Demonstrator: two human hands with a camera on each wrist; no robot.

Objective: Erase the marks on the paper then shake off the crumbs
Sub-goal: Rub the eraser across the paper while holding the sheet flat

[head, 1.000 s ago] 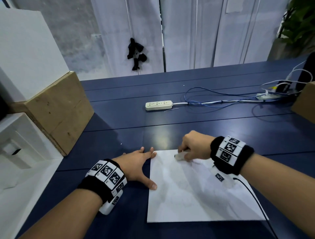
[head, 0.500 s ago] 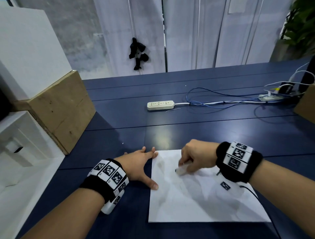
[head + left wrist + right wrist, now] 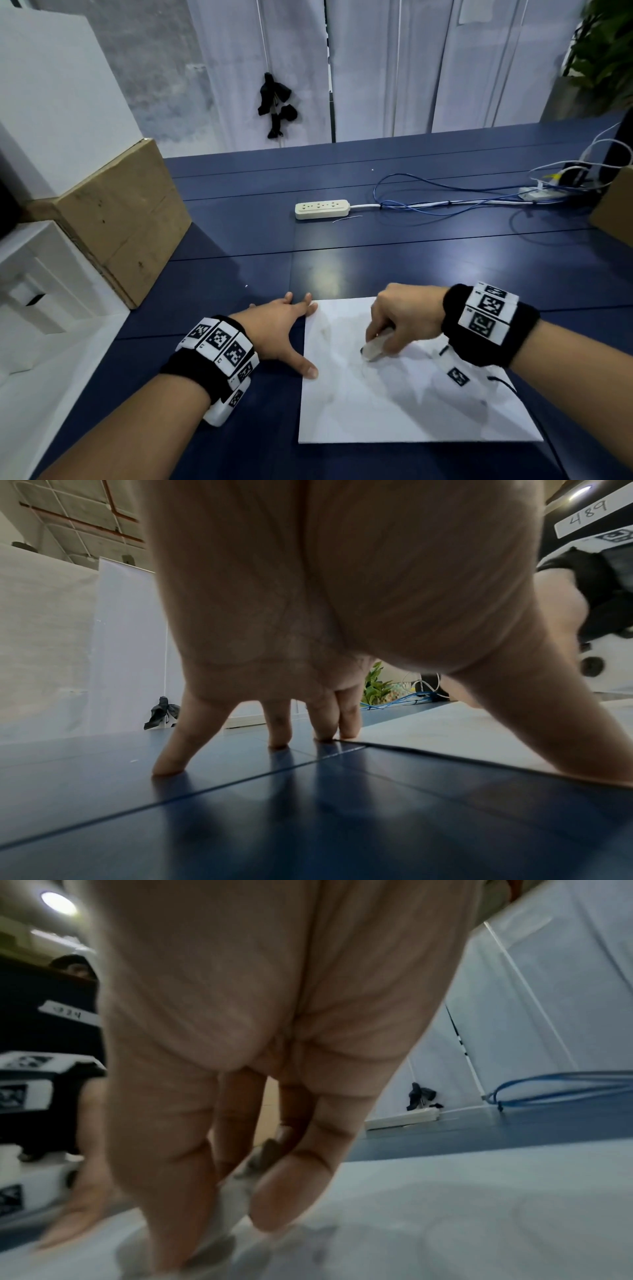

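Head view: white paper (image 3: 394,394) lies flat on the dark blue bench (image 3: 239,260), near the front edge. Left hand (image 3: 277,325) spread flat, fingers straight and released, forefinger tip on the paper's far left corner, thumb tip on its left edge, the rest on the bench. Right hand (image 3: 400,322) over the sheet's upper middle, fingers curled, grasping a pale eraser (image 3: 373,349) whose lower end touches the paper; faint grey smudges around it. Farther back, a power strip (image 3: 322,209) with blue cables (image 3: 445,202); a cardboard box (image 3: 116,219) at left. Left wrist view: left hand (image 3: 325,601) arched, fingertips (image 3: 171,764) planted on the bench (image 3: 308,818), one fingertip and the thumb on the paper (image 3: 462,737). Right wrist view, blurred: right hand (image 3: 257,1028) pinches the eraser (image 3: 226,1213) between thumb and fingers (image 3: 294,1191), its lower end down on the paper (image 3: 479,1218). Whether crumbs lie on the sheet cannot be told.
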